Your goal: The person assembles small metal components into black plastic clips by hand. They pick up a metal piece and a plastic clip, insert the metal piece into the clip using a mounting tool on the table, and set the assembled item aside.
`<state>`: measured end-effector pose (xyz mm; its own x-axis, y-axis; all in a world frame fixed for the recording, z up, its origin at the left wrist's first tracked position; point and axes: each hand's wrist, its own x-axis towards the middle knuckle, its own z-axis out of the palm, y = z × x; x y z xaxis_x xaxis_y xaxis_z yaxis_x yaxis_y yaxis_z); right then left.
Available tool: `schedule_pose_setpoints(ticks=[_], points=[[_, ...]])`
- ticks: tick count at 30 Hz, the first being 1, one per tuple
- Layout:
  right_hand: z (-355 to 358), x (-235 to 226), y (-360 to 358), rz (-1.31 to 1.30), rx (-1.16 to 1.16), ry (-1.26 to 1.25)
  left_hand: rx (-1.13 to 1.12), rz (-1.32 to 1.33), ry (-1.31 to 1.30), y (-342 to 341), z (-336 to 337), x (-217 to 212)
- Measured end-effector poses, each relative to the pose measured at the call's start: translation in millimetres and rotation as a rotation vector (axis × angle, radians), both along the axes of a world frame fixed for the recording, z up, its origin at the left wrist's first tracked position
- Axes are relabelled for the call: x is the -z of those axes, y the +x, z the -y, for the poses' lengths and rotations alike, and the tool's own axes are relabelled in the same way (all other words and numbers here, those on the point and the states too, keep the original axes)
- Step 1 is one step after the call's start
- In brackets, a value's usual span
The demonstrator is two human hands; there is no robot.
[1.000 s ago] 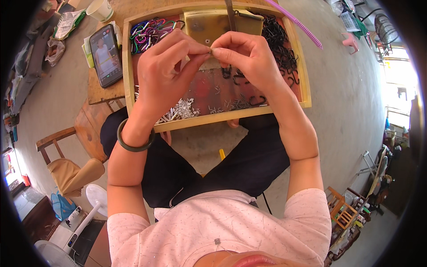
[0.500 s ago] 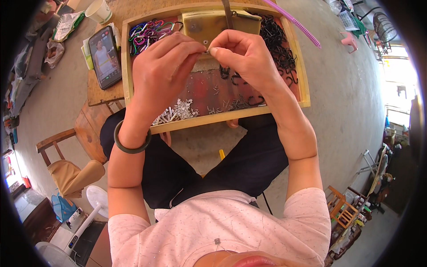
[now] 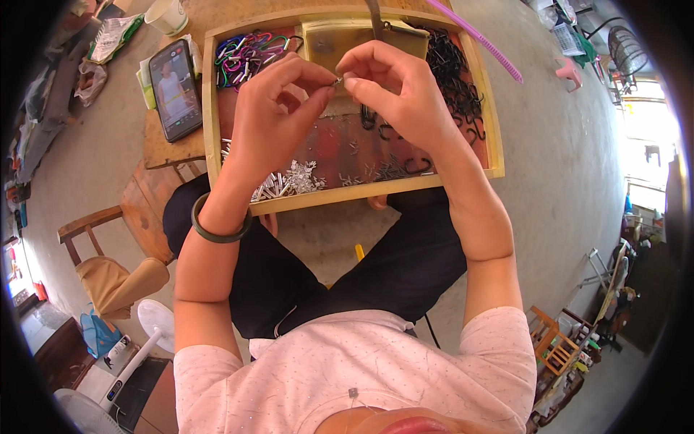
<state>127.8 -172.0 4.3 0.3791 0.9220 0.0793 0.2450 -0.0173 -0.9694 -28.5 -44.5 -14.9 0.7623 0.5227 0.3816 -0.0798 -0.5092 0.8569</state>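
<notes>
Left hand [image 3: 271, 116] and right hand [image 3: 394, 94] are meeting fingertip to fingertip above the wooden tray [image 3: 347, 192], both pinching one small silver piece [image 3: 337, 81] between them. Below, silver parts [image 3: 289, 179] are lying near the tray's front edge; black hooks [image 3: 455, 79] are filling its right side, coloured clips [image 3: 246, 52] its left corner.

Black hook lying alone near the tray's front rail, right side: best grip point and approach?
Probably take the black hook by its curved back from straight above. It lies flat on the red tray floor, apart from the tangled black pile, and the wooden tray rail right in front blocks a low side approach.
</notes>
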Motion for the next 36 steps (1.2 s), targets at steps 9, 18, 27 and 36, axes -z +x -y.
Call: schedule_pose_setpoints(ticks=[9, 18, 27, 36], points=[[-8.4, -1.5, -7.6, 0.834, 0.1, 0.389, 0.035, 0.057, -0.308, -0.2, -9.5, 10.8], [-33.2, -19.2, 10.9, 0.67, 0.142, 0.082, -0.108, 0.147, -0.325, 7.5, -21.7, 14.8], [-77.0, -43.5, 24.9, 1.013, -0.001, -0.084, -0.176, 0.181, -0.442, -2.5, -37.0, 8.6], [-88.2, -88.8, 12.8, 0.765, -0.152, -0.593, -0.2, 0.147, -0.473, -6.8, -41.9, 9.2]])
